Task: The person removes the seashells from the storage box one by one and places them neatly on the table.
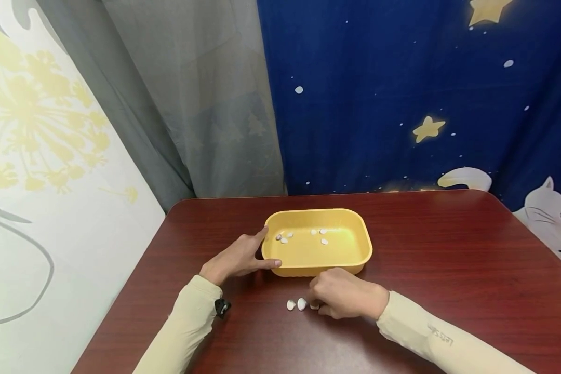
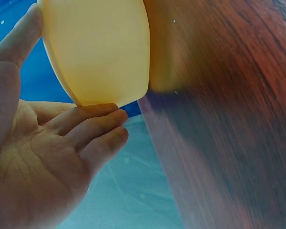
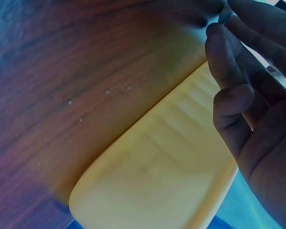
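A yellow plastic basin (image 1: 318,271) stands on the table, with several small whitish shells (image 1: 324,241) scattered on its floor. My left hand (image 1: 238,257) rests against the basin's left end, thumb over the near rim. Its fingers (image 2: 97,129) lie nearly straight along the wall in the left wrist view. In front of the basin, my right hand (image 1: 338,293) pinches a small white shell (image 1: 314,306) at the table surface, mostly hidden by the fingers. Just left of it lie two more, an oval white shell (image 1: 301,304) and a smaller white shell (image 1: 291,305).
The dark red wooden table (image 1: 449,249) extends to both sides of the basin. Behind its far edge hang a grey curtain (image 1: 215,104) and a blue star-patterned curtain (image 1: 378,93). A white patterned panel (image 1: 51,182) borders the left side.
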{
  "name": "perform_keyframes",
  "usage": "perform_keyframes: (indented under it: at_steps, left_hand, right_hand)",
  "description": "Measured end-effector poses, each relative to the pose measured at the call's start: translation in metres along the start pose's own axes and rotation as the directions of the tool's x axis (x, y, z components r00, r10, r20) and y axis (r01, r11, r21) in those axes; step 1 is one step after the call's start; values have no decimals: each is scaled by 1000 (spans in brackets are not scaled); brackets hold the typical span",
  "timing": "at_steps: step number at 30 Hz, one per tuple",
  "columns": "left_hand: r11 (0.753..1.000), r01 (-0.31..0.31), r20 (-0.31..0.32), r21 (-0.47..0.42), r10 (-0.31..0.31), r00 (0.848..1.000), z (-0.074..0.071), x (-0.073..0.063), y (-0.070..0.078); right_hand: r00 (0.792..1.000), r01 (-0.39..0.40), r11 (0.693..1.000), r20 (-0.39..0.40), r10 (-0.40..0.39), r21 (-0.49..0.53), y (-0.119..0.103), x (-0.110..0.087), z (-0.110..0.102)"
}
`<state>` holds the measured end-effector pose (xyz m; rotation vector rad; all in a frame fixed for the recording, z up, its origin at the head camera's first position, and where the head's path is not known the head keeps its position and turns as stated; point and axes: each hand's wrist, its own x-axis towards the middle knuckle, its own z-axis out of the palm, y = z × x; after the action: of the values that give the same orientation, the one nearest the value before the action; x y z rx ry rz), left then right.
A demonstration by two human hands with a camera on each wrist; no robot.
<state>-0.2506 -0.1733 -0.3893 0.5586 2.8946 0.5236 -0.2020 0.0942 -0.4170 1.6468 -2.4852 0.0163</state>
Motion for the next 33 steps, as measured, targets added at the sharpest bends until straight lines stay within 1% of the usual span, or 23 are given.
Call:
perform_keyframes:
  at_steps: [4, 9, 12, 20, 25, 31, 33]
  left_hand:
    - [1000, -6, 0, 1, 6, 1000, 0, -1, 0]
    - [1000, -10, 4, -2, 10, 1000, 0, 0, 0]
    - [1000, -11, 4, -1, 11, 1000, 0, 1, 0]
    - [1000, -1, 7, -4, 1, 1000, -1, 1, -1]
    - [1000, -8, 0, -6, 8, 1000, 0, 0, -1]
    - [1000, -8, -7, -4, 8, 1000, 1, 0, -1]
    - [1000, 1, -3, -5, -1, 1000, 1, 0, -1]
  right_hand:
    - [1000, 20, 1000, -8, -20, 1, 0, 1, 1]
    - [1000, 23, 1000, -19, -23, 9, 0, 1, 2]
    - [1000, 13, 1000, -20, -12, 7, 1, 1, 1]
    - [1000, -9, 999, 0, 9, 47, 1, 2, -2]
    - [1000, -21, 998, 1, 21, 53, 1, 0, -4]
    - [999, -44, 996, 3, 44, 76, 2, 0, -10]
    - [999, -49, 996, 3, 49, 75, 3, 0, -13]
